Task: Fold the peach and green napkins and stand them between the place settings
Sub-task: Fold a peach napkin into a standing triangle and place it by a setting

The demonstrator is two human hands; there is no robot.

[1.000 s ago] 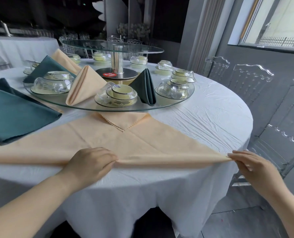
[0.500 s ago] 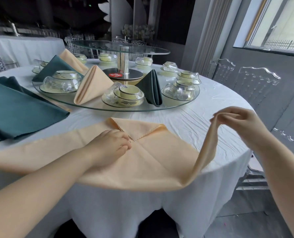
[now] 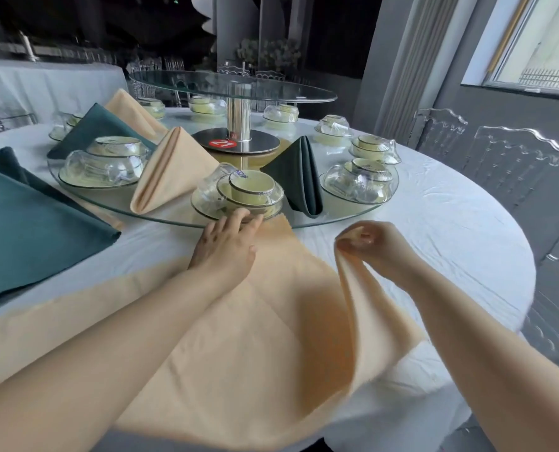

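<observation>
A large peach napkin [image 3: 265,324] lies spread on the white tablecloth in front of me. My left hand [image 3: 226,246] rests flat on its far point, fingers straight, at the edge of the glass turntable [image 3: 343,216]. My right hand [image 3: 369,243] pinches the napkin's right corner and holds it lifted above the table. On the turntable stand a folded peach napkin [image 3: 170,171] and a folded green napkin [image 3: 301,177] between wrapped place settings [image 3: 242,194]. Further folded napkins, a green napkin [image 3: 98,128] and a peach napkin [image 3: 134,112], stand at the back left.
A stack of flat green napkins [image 3: 33,223] lies on the table at the left. A raised glass shelf [image 3: 232,86] on a metal post tops the turntable. Clear plastic chairs [image 3: 513,164] stand at the right. The table's front edge is just below my arms.
My right hand has carried the lifted corner inward and forward, toward the napkin's far point. My left hand slid up the cloth to that point at the turntable's edge.
</observation>
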